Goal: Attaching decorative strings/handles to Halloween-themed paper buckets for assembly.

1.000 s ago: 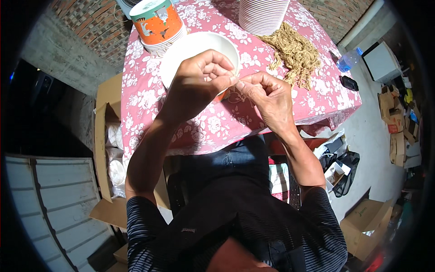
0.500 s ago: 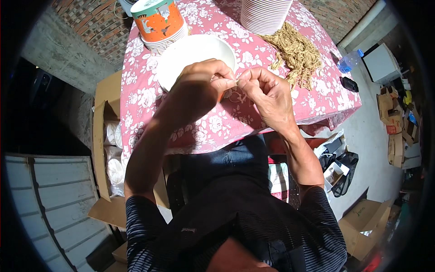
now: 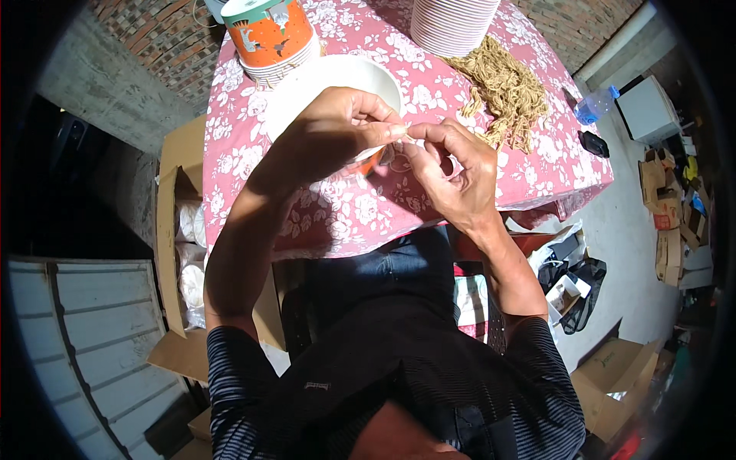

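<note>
My left hand [image 3: 337, 130] and my right hand [image 3: 460, 172] meet over the table, thumbs and forefingers pinched together on a thin pale cord. Only a small bit of the cord shows at the fingertips, and a faint loop of it hangs below. Just behind and under my left hand is a paper bucket [image 3: 326, 75] with a white inside and a strip of orange outer wall. My left hand and forearm hide part of it. To the right lies a tangled pile of tan cords [image 3: 502, 92].
A stack of orange patterned buckets [image 3: 276, 38] stands at the back left, a tall stack of white-rimmed ones [image 3: 452, 27] at the back. A plastic bottle [image 3: 596, 105] and a small black object [image 3: 593, 144] sit near the right edge of the flowered tablecloth [image 3: 360, 218]. An open carton [image 3: 172, 245] stands left.
My left hand has tilted and shifted slightly, its fingers stretching more over the cord. My right fingers have opened into a wider curve, still pinching at the tips.
</note>
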`<state>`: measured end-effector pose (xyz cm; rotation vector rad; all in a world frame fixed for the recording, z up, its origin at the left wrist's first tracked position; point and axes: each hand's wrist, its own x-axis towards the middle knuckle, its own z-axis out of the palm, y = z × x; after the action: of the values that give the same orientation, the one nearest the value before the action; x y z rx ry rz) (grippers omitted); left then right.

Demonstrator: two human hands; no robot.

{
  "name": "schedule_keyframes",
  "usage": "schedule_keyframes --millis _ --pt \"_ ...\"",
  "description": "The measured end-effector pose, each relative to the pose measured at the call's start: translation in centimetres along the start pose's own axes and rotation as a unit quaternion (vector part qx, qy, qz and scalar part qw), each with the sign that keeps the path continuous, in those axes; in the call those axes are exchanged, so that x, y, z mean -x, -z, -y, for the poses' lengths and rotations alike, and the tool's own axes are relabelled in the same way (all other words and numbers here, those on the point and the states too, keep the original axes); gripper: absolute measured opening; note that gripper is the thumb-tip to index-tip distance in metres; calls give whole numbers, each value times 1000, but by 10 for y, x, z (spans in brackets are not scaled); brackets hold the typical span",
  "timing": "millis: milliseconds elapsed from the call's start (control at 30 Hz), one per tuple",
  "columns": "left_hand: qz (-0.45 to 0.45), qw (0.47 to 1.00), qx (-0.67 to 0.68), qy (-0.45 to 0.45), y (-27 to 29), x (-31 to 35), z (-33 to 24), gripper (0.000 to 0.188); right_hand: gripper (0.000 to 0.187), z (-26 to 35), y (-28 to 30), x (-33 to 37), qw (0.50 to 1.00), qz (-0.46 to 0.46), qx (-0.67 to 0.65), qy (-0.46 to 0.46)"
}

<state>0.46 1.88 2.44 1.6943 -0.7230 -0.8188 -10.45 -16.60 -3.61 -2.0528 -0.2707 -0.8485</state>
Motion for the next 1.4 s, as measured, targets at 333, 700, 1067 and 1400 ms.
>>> schedule_keyframes --millis 333,700,1067,1400 --pt "-43 994 50 -92 -9 -4 18 26 8 -7 3 -3 996 -16 -39 -75" --pt "-171 935 -219 -222 -25 -2 22 11 11 -1 19 -13 980 27 -82 -179" --pt "-219 819 -398 -351 -29 8 31 8 28 -4 87 -38 947 71 -208 -236" --pt "-116 770 -484 -399 37 16 32 16 40 -29 121 -38 803 -79 -579 -115"
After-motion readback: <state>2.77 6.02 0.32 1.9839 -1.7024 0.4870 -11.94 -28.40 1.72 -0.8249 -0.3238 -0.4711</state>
